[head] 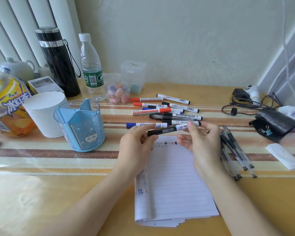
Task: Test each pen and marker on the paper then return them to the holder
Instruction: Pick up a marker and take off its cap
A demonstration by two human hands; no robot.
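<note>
Tabletop (41,193): everything is placed against the paper (174,184), which lies lengthwise, its near end towards the person.

- Holder (79,125): well off the paper's far-left corner. Nothing seems to be standing in it, so no returns yet, by my read.
- Loose markers (169,109): a heap just beyond the paper's far edge, mostly lying left-right.
- Gel pens (235,155): a bundle just off the paper's right edge, roughly along that edge.
- Left hand (134,147): over the paper's far-left corner, fingers curled round the black cap end of the held marker (167,130).
- Right hand (203,143): over the far-right corner, thumb and fingertips pinching the white barrel end.
- Held marker: in the air above the paper's far edge. Its long axis crosses the sheet, the left end lower and nearer, the right end higher and further.
- Test marks (165,143): a short row directly beneath the marker.

Key relation: one hand is on each end and the axis runs between them, so uncapping is a straight pull apart along it. The cap seam is too blurred to call, though it probably isn't separated. The left hand is nearer the holder, and the right hand has the writing end.
</note>
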